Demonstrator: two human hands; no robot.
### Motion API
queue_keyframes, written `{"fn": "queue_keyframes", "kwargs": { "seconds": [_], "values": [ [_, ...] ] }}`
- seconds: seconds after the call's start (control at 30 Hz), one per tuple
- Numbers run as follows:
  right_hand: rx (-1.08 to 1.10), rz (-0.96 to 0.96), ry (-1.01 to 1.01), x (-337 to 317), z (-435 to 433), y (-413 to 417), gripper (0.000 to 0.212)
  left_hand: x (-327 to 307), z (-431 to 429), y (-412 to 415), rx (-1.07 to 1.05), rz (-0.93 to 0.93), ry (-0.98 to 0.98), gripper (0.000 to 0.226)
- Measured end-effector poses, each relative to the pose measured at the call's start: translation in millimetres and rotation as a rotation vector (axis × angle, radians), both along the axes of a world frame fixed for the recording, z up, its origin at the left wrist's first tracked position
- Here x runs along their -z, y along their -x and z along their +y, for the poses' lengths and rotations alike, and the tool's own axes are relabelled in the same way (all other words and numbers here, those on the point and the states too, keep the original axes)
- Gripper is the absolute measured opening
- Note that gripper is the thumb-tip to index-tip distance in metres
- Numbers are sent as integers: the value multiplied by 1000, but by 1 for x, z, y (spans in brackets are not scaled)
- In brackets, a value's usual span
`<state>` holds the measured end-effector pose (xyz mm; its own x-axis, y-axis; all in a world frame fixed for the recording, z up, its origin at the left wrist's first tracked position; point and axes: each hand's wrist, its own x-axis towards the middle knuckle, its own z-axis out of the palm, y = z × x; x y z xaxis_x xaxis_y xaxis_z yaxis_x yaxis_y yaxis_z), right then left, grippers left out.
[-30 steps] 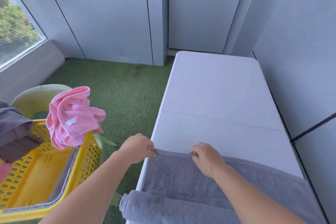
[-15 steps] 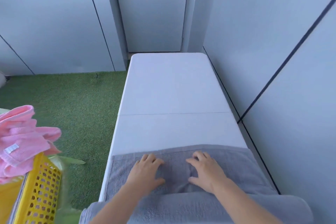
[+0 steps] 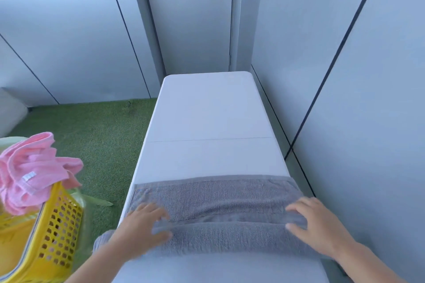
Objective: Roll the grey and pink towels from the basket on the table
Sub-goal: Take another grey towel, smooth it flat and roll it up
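A grey towel (image 3: pixel 216 200) lies across the near end of the white table (image 3: pixel 211 112), its near part wound into a thick roll (image 3: pixel 227 239). My left hand (image 3: pixel 142 230) rests on the roll's left end, fingers spread over the fold. At the right end my right hand (image 3: pixel 319 230) lies on the roll, fingers spread too. A pink towel (image 3: pixel 32 172) hangs over the rim of the yellow basket (image 3: pixel 53 232) at the lower left.
The table stands against a grey wall (image 3: pixel 358 99) on its right, with a closed door (image 3: pixel 190 18) beyond its far end. Green artificial turf (image 3: pixel 92 135) covers the floor between table and basket.
Both hands moved apart from the middle of the towel to the two ends of the roll. The roll has grown and less flat towel shows beyond it. The view has tilted up.
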<state>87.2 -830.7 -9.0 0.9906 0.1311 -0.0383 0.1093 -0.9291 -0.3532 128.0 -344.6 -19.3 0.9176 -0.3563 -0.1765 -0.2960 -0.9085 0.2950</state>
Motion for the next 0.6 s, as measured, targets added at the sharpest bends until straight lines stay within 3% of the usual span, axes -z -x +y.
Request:
{"fn": "queue_keyframes", "kwargs": {
  "seconds": [0.1, 0.17, 0.3, 0.43, 0.6],
  "values": [
    [-138, 11, 45, 15, 4, 38, 46, 8, 3, 45, 1, -7, -137, 63],
    [-170, 9, 76, 28, 3, 50, 49, 13, 8, 63, -84, -23, -180, 67],
    [-137, -63, 147, 34, 1, 53, 50, 20, 9, 75, -238, -67, -221, 59],
    [-126, -61, 197, 38, 1, 54, 47, 27, 10, 73, -241, -113, -229, 57],
    [-105, -26, 258, 41, 12, 59, 23, 35, 25, 77, -132, -215, -274, 23]
  ]
}}
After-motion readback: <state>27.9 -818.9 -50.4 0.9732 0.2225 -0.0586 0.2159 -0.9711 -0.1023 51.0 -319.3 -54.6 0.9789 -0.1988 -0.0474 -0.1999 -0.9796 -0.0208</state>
